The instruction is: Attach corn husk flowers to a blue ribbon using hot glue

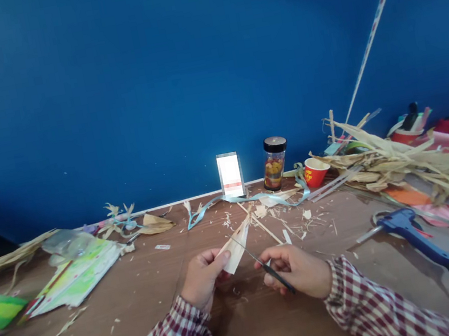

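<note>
My left hand (pixel 205 273) pinches a pale, fan-shaped piece of corn husk (pixel 239 249) between thumb and fingers. The husk narrows away from me to a point close to some thin sticks (pixel 267 227) on the table. My right hand (pixel 297 271) is closed round dark-handled scissors (pixel 277 278). Their thin blades point up and left, across the husk. Whether the blades are parted is too fine to tell. Small husk scraps (pixel 304 223) lie scattered just beyond my hands.
A blue glue gun (pixel 420 240) lies on the brown table (pixel 155 319) at right, its cord running toward me. Behind are a light blue ribbon (pixel 206 210), a black-lidded jar (pixel 275 167), a red paper cup (pixel 316 173) and piled dry husks (pixel 397 160). A painted sheet (pixel 78 275) lies left.
</note>
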Tool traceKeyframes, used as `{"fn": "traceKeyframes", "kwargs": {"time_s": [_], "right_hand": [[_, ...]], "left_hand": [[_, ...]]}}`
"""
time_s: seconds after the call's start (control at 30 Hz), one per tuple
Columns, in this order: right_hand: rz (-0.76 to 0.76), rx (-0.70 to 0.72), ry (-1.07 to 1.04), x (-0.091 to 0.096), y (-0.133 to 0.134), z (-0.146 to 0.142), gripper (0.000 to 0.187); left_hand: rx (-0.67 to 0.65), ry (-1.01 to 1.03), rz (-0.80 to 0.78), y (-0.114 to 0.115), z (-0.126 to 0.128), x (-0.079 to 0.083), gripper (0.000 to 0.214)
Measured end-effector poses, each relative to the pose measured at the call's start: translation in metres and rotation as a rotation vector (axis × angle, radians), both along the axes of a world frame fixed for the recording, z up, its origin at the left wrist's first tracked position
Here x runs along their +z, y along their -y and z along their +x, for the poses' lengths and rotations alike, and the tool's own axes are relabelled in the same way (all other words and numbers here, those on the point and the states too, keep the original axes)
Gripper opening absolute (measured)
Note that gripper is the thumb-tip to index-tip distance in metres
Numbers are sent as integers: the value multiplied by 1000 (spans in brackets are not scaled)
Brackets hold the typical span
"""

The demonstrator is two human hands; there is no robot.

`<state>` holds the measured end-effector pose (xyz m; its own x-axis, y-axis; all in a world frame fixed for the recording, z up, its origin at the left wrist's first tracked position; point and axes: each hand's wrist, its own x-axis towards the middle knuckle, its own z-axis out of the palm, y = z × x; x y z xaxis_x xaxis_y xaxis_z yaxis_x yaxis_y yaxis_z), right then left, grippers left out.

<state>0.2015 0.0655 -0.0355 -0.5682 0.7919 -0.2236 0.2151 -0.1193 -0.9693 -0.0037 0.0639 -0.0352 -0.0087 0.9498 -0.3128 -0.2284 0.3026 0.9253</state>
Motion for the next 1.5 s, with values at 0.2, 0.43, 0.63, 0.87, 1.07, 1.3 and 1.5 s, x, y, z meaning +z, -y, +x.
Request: {"fn": "traceKeyframes", "kwargs": {"time_s": [0.2,0.43,0.63,0.87,1.07,1.3,1.5], "right_hand": [[12,20,23,0,1,2,37],[12,81,-18,-1,1,4,35],[54,89,17,1,-1,5,35],[58,99,0,2,-1,6,36],[48,62,26,-3,-1,5,35],[-48,20,41,-1,-1,4,36],[-97,-4,-1,2,0,2,33]], "left_hand": [[-5,-7,-6,0,0,1,27],[-28,-100,71,-1,-2,-4,28],[-29,-232,148,-2,-3,-7,28],[-19,-391,243,-2,-5,-8,29],[-42,-343,215,-3,-4,-10,29],[-36,-225,141,-3,-3,-10,28],[3,-123,70,-2,-1,-7,28]]}}
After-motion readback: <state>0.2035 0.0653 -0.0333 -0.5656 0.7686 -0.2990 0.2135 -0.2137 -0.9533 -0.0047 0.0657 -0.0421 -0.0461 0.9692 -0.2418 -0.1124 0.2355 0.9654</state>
